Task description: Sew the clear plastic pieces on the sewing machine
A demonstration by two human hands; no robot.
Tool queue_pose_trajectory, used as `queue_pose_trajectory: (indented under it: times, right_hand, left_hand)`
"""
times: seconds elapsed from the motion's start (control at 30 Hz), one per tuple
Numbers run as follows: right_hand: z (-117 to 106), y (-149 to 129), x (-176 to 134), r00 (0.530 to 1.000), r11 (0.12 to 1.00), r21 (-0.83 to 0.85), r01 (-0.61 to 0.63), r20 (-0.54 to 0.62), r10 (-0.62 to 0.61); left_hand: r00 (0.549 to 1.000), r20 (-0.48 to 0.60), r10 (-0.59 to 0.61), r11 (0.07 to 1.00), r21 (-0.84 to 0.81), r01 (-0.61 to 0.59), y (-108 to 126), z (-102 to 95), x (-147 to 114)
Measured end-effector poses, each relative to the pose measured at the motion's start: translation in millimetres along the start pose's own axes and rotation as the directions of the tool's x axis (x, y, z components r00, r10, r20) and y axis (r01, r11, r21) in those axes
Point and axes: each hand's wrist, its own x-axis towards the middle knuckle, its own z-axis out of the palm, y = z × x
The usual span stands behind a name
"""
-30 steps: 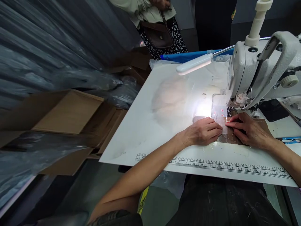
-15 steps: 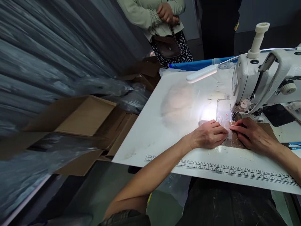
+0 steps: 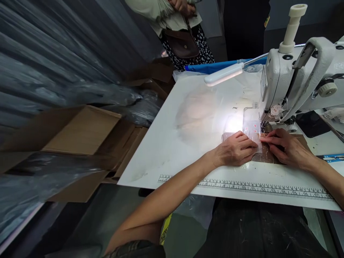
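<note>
Carefully, keep the brown piece (image 3: 268,154) flat on the tabletop (image 3: 163,152), with the pale translucent strip (image 3: 253,134) lying smooth beside your fingertips, as both are just in front of the needle area (image 3: 263,125) of the sewing machine (image 3: 276,82). It seems best to guide with light, equal pressure from both sides, so that no edge turns or wrinkles, and to leave the fingers safely away from the needle. The brown piece looks thin, with some glints near its front edge; the strip is whitish, and small red marks (image 3: 255,126) show toward its far part. Your left hand (image 3: 236,148) rests on the strip with bent fingers, and your right hand (image 3: 287,148) has its fingertips close together over the brown piece; whether either one truly pinches cannot be told. Farther out, a white lamp (image 3: 224,74) hangs above the tabletop, beyond your left hand.
</note>
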Motion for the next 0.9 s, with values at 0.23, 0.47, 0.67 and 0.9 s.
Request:
queue_pose_trajectory:
  times: [0.23,0.47,0.67,0.9]
  right_hand:
    - [-5.3,-3.5,0.2,0.998,0.998,-0.028,0.057,0.001,-0.056]
    - [-8.6,-14.1,-2.6,0.988,0.991,-0.022,0.129,0.087,-0.126]
    - [-6.9,-14.4,-2.0,0.985,0.987,-0.076,0.142,0.105,-0.134]
    - [-9.1,-16.0,-1.9,0.985,0.980,-0.118,0.163,0.086,-0.153]
  left_hand:
    - [0.993,-0.117,0.032,0.999,-0.004,-0.033,-0.2,-1.4,2.1]
    - [0.993,-0.116,0.023,1.000,0.018,-0.021,0.3,-0.8,0.9]
    - [0.996,-0.085,-0.004,1.000,-0.010,0.003,-1.3,-2.6,-0.7]
    - [0.979,-0.046,-0.199,0.980,-0.002,0.199,-8.5,-5.8,-4.5]
